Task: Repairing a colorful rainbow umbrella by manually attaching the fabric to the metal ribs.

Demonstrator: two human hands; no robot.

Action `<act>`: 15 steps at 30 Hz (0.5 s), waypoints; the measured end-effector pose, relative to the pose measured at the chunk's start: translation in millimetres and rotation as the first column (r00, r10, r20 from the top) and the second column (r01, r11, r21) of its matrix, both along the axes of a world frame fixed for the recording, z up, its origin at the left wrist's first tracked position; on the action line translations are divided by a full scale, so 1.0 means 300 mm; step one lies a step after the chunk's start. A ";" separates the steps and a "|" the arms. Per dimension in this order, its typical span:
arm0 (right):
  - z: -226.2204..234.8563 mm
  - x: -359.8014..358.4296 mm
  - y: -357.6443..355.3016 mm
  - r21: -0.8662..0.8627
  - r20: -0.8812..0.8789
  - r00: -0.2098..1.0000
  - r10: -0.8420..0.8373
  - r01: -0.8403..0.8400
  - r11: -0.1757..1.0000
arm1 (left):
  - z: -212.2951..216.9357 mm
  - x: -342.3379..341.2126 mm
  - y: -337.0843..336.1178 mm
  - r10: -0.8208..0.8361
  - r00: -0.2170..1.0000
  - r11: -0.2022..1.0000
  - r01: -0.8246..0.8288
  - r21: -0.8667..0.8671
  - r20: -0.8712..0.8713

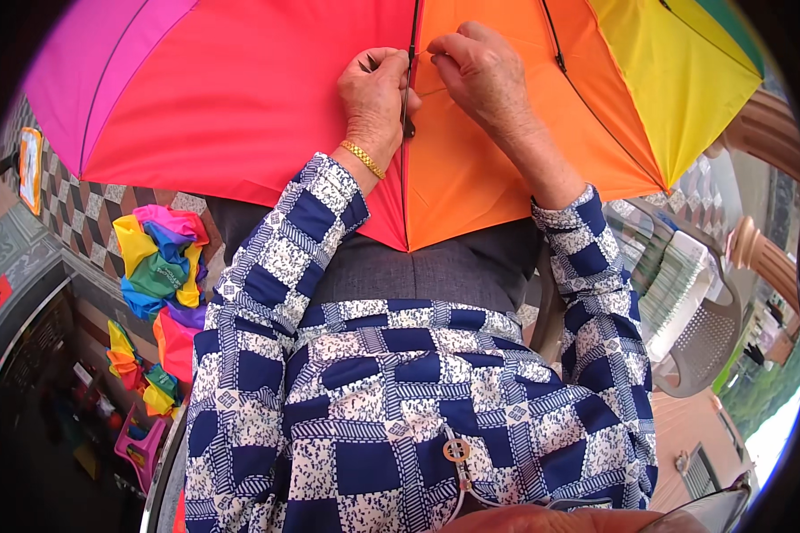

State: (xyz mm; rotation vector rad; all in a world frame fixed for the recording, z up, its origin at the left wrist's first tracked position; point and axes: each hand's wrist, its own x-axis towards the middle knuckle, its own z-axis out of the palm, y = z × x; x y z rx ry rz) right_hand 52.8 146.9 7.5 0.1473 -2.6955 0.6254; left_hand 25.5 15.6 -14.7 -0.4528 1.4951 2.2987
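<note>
At the left edge of the frame a bundle of rainbow fabric (160, 258) lies on the tiled floor (93, 209); across the top spreads the rainbow umbrella canopy (240, 98) over the lap; at upper centre the left hand (378, 102), gold bracelet (363, 158) at its wrist, is clenched on a dark rib (406, 115); just beside it the right hand (480, 75) pinches the orange panel's seam; a plastic chair (698, 338) stands at right.

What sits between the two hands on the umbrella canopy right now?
In the head view, a dark metal rib runs between the left hand and right hand, along the seam where the umbrella's red and orange panels meet.
</note>
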 end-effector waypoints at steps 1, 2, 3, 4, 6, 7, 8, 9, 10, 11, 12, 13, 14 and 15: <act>0.002 0.004 -0.001 0.033 -0.031 1.000 0.001 0.000 0.999 | 0.002 0.003 -0.001 -0.002 1.000 1.000 0.002 -0.001 0.009; 0.002 0.002 -0.002 0.033 -0.031 1.000 0.001 0.000 0.999 | 0.002 0.004 -0.001 -0.004 1.000 1.000 0.004 -0.001 0.018; 0.002 0.000 -0.004 0.023 -0.036 0.999 0.004 -0.003 1.000 | 0.002 0.003 -0.001 -0.004 1.000 1.000 0.004 -0.002 0.018; 0.001 -0.003 -0.007 0.013 -0.040 0.999 0.006 -0.006 1.000 | 0.001 0.002 -0.001 -0.007 1.000 1.000 0.007 -0.001 0.012; -0.002 -0.008 -0.011 0.003 -0.043 0.999 0.008 -0.008 1.000 | 0.003 0.001 -0.001 -0.014 1.000 1.000 0.014 -0.001 0.003; -0.005 -0.012 -0.013 -0.019 -0.014 1.000 0.001 -0.001 1.000 | 0.004 0.001 -0.002 -0.014 1.000 1.000 0.014 -0.002 0.004; -0.008 -0.017 -0.014 -0.042 0.015 1.000 -0.006 0.007 0.999 | 0.004 0.002 -0.004 -0.021 1.000 1.000 0.021 0.001 0.013; -0.012 -0.022 -0.016 -0.064 0.045 0.999 -0.012 0.015 0.998 | 0.005 0.002 -0.005 -0.027 0.999 1.000 0.027 0.003 0.022; -0.016 -0.027 -0.017 -0.064 0.046 0.999 -0.012 0.015 0.998 | 0.005 0.003 -0.006 -0.033 0.999 0.999 0.033 0.005 0.031; -0.021 -0.032 -0.019 -0.115 0.074 0.997 -0.007 0.015 0.993 | 0.005 0.003 -0.006 -0.033 0.999 0.999 0.033 0.004 0.032; -0.026 -0.037 -0.019 -0.166 0.103 0.995 0.000 0.018 0.986 | 0.004 0.002 -0.006 -0.026 0.999 1.000 0.026 0.009 0.028; -0.032 -0.040 -0.019 -0.216 0.131 0.991 0.007 0.022 0.976 | 0.003 0.002 -0.005 -0.019 1.000 1.000 0.019 0.014 0.025; -0.038 -0.042 -0.015 -0.216 0.132 0.991 0.007 0.022 0.976 | 0.002 0.002 -0.005 -0.013 1.000 1.000 0.012 0.020 0.021; -0.045 -0.045 -0.009 -0.267 0.142 0.989 0.031 0.008 0.964 | 0.001 0.002 -0.005 -0.013 1.000 1.000 0.013 0.019 0.022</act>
